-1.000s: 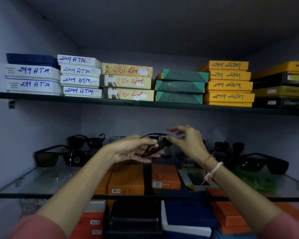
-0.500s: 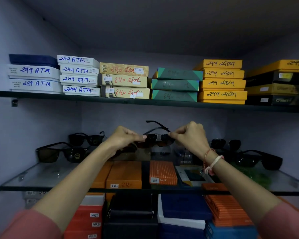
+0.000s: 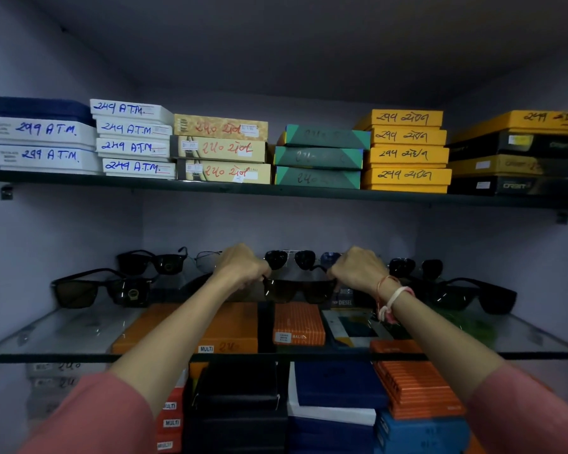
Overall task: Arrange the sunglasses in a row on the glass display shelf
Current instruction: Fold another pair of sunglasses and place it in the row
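Observation:
A pair of dark square sunglasses (image 3: 297, 290) is held level just above the middle of the glass display shelf (image 3: 63, 335), lenses facing me. My left hand (image 3: 241, 268) grips its left end and my right hand (image 3: 358, 268) grips its right end. Other sunglasses stand on the shelf: a black pair front left (image 3: 100, 290), another behind it (image 3: 153, 262), a thin wire pair (image 3: 207, 258), an aviator pair at the back centre (image 3: 291, 258), one back right (image 3: 413, 267) and one front right (image 3: 473, 294).
The upper shelf (image 3: 276, 190) carries stacks of labelled boxes in white, tan, green, yellow and black. Orange, blue and black boxes (image 3: 417, 388) are stacked below the glass. Side walls close in the shelf on the left and right.
The held sunglasses were unfolded between my hands a second ago. Now both hands hold them open by the ends and have lowered them toward the middle of the glass shelf.

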`<state>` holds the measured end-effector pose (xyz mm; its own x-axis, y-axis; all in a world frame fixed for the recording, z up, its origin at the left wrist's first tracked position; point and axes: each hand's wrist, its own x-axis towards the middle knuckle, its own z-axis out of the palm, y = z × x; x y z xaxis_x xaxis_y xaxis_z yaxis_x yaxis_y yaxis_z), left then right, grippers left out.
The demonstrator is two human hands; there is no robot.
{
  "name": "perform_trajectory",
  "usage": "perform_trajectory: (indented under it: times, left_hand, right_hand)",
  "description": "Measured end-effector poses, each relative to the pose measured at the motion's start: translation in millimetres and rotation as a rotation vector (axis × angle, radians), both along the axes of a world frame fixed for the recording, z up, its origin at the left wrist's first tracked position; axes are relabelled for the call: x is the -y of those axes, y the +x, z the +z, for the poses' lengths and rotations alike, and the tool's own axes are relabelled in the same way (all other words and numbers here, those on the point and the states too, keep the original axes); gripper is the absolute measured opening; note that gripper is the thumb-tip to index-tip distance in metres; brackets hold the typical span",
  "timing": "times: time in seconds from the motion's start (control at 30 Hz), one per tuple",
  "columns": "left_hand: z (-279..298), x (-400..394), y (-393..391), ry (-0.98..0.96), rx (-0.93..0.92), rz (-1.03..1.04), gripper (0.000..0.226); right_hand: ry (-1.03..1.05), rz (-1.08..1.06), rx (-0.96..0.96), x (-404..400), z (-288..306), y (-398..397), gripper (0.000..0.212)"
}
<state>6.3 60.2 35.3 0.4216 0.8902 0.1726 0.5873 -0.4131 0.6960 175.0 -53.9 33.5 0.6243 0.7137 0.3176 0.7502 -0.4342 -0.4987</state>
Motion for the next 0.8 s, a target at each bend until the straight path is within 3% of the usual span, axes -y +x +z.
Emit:
perform_trajectory:
  times: [0.33, 0.47, 0.57, 0.7, 0.8]
  left_hand:
    - [-6, -9, 9, -0.029, -0.041, -0.032, 0.028]
    - [-7, -14, 9, -0.047, -0.069, -0.07, 0.031]
    - [-4, -20, 0, 0.077, -0.108, -0.027, 0.042]
    - [4, -32, -29, 0.305, -0.283, 0.164, 0.056]
    - [2, -38, -45, 0.292, -0.466, 0.183, 0.053]
  right_hand:
    - [-0.129, -0.094, 0.154, -8, -5, 2, 0.024]
    - [-0.216, -0.108, 0.225, -11, -1, 3, 0.037]
    - [-0.207, -0.152, 0.317, -9, 1, 5, 0.046]
    - [-0.094, -0.152, 0.383, -8, 7, 9, 0.05]
    - [-0.022, -0.117, 0.397, -11, 11, 5, 0.046]
